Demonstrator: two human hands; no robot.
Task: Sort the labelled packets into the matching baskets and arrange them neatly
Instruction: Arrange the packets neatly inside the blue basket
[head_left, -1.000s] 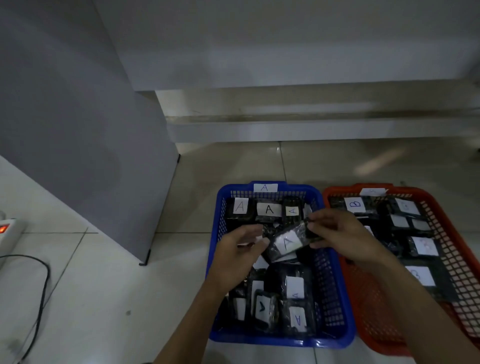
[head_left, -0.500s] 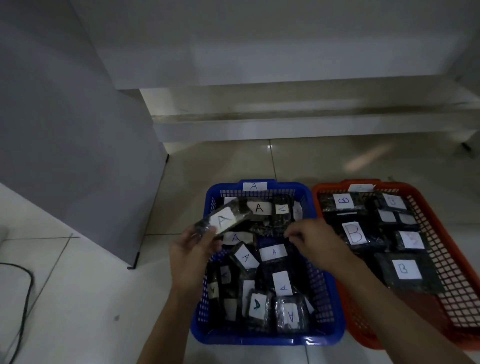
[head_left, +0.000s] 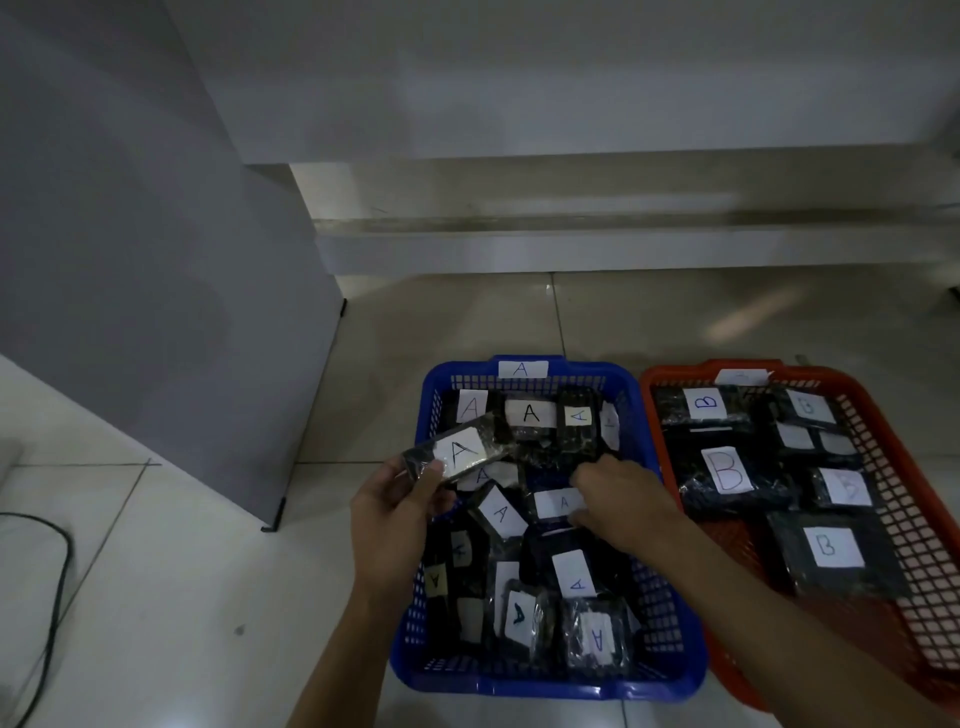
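Observation:
A blue basket (head_left: 670, 670) tagged A holds several dark packets with white A labels. Beside it on the right, an orange basket (head_left: 883, 431) holds several packets labelled B. My left hand (head_left: 395, 512) grips one A packet (head_left: 460, 451) by its left end, raised over the blue basket's left rim. My right hand (head_left: 615, 501) reaches down into the middle of the blue basket, its fingers curled round another A packet (head_left: 556, 503) that lies among the others.
Both baskets stand on a pale tiled floor. A grey panel (head_left: 156, 291) rises at the left, with a low ledge (head_left: 623, 244) along the back. A black cable (head_left: 47, 613) curls over the floor at far left.
The packet that both hands held a second ago went left in my left hand alone. My right hand let go of it and dropped onto another A packet in the blue basket.

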